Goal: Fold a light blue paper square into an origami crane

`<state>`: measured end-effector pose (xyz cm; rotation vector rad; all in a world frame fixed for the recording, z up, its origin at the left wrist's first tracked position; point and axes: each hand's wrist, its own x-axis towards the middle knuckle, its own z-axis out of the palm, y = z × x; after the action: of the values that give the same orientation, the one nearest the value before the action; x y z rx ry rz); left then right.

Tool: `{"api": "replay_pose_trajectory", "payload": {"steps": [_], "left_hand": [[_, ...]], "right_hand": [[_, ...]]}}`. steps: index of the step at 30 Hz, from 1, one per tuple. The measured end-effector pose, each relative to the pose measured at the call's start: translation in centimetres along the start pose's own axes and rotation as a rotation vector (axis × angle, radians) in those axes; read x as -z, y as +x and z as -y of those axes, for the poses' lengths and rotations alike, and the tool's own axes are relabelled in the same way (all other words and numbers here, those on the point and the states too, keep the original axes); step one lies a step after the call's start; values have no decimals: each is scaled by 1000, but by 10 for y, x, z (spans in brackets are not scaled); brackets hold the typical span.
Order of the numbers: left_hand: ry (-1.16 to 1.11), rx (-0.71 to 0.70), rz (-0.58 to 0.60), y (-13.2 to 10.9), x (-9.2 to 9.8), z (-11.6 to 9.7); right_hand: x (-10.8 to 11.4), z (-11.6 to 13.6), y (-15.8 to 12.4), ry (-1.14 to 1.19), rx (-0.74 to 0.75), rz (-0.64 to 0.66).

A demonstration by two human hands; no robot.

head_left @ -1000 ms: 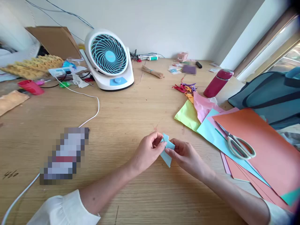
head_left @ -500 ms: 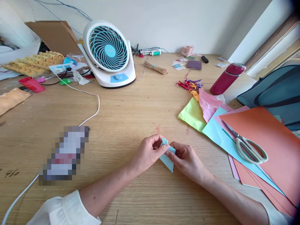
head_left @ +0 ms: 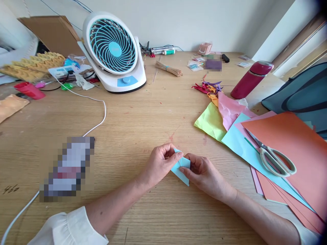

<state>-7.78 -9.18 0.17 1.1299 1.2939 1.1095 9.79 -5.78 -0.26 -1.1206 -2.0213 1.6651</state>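
A small folded piece of light blue paper (head_left: 181,171) is held just over the wooden table, between both hands. My left hand (head_left: 165,160) pinches its upper left edge, thumb on top and fingers curled behind. On the other side, my right hand (head_left: 201,172) grips the right part, with the thumb laid on the front face. A crease runs down near the paper's middle. Parts of both hands' fingers are hidden behind it.
Scissors (head_left: 277,158) lie on orange paper sheets (head_left: 293,136) at right, beside a light blue sheet (head_left: 237,143) and crumpled yellow-green paper (head_left: 211,120). A red flask (head_left: 251,80) stands behind. A fan (head_left: 114,54) is at the back; a blurred, phone-like object (head_left: 68,166) lies left.
The left thumb has shifted up along the paper, and the right thumb has moved slightly. More of the paper's creased front now shows. The camera view has shifted a little.
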Motion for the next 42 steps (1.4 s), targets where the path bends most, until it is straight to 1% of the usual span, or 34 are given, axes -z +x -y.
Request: {"api": "replay_pose_trajectory", "payload": {"steps": [4,8,11,15,17,22,26,31,36,38,42], "left_hand": [[35,-40,-5,0,0,-3],[26,-22,33,-1,-1,-4],[30,-20,56,-2,-1,-4],[65,-55,29,-3,-1,-4],[75,-66,12,-3,-1,-5],[-6,-70,-8,-5,1,-8],[-70,-91,22,-6,6,-6],[-18,-160,55,-4,7,-6],[17,-215,87,-5,6,-10],[62,-239,77,-6,6,-12],[150,-312,19,-9,4,-15]], "right_hand": [[2,3,0,70,28,28],[1,3,0,75,65,-31],[-2,1,-1,49,63,-67],[-4,0,-3,13,67,-62],[-4,0,-3,37,68,-52],[-3,-2,-2,150,50,-33],[-3,-5,-1,191,65,-17],[-1,-4,-1,202,65,-7],[0,-2,-2,201,85,11],[0,-3,-2,198,97,14],[0,-7,-3,195,120,31]]}}
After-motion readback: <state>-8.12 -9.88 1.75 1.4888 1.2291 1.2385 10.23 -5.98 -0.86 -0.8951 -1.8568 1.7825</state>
